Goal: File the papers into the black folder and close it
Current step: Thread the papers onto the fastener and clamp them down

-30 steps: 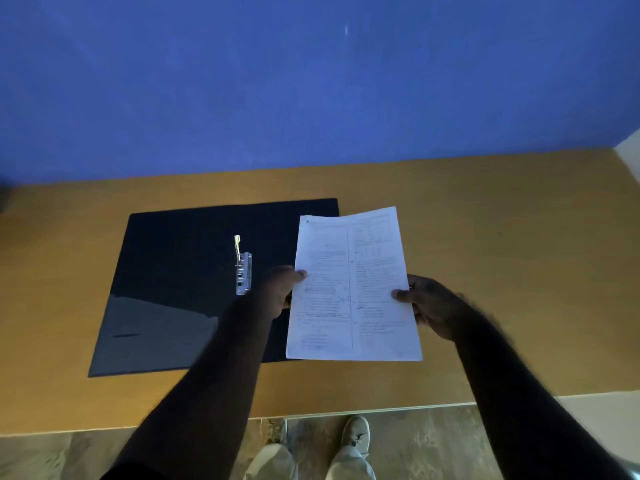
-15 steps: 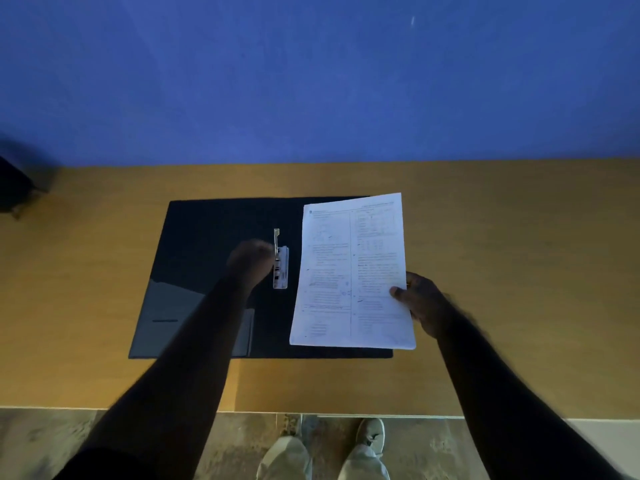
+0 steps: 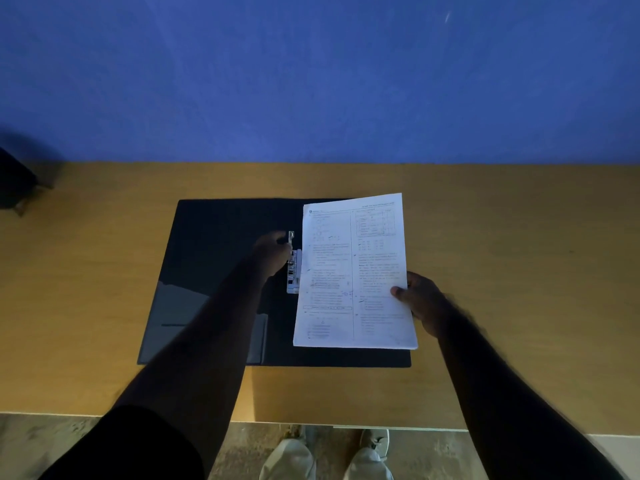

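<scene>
The black folder (image 3: pixel 214 258) lies open and flat on the wooden table (image 3: pixel 502 237). A metal clip (image 3: pixel 293 268) with a raised lever runs down its spine. My left hand (image 3: pixel 273 252) is at that lever, fingers closed around it. My right hand (image 3: pixel 424 299) pinches the right edge of a printed white stack of papers (image 3: pixel 353 275), held over the folder's right half. The left edge of the papers sits next to the clip.
A blue wall rises behind the table. A dark object (image 3: pixel 15 183) sits at the far left edge. The table's near edge runs just in front of my shoes (image 3: pixel 325 455) on the stone floor.
My left hand let go of the papers' left edge and moved to the clip lever. The papers stay in my right hand, shifted a little over the folder.
</scene>
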{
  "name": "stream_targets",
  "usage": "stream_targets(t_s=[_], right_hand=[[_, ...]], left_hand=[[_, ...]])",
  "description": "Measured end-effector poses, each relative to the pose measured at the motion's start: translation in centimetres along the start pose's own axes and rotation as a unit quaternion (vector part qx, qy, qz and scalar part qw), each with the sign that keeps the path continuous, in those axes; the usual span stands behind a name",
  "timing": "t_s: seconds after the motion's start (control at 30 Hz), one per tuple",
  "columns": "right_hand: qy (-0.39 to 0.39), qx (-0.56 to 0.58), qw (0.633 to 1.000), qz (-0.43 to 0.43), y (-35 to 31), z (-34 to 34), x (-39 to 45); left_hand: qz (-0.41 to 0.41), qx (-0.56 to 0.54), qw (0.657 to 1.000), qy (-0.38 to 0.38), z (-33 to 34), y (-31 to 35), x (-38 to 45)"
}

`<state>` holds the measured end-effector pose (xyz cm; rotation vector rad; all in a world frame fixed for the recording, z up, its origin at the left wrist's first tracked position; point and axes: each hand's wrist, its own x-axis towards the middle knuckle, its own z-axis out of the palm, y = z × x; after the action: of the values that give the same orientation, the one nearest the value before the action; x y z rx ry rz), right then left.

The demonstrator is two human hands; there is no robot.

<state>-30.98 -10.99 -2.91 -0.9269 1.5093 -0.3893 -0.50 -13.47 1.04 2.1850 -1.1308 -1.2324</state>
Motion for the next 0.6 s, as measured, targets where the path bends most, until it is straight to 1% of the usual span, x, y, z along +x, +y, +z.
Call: stream_targets(t_s=[0.3,0.6], right_hand=[[0.004,-0.02,1.0,0.009,-0.3,-0.5,0.8],[-0.007,-0.029,1.0,0.007,-0.4,-0.2,1.4]], left_hand=[[-0.024,-0.043,0.999,-0.011,0.2,-1.1,1.7],[0.001,-0.079,0.997,-0.004,0.5,-2.7,2.7]])
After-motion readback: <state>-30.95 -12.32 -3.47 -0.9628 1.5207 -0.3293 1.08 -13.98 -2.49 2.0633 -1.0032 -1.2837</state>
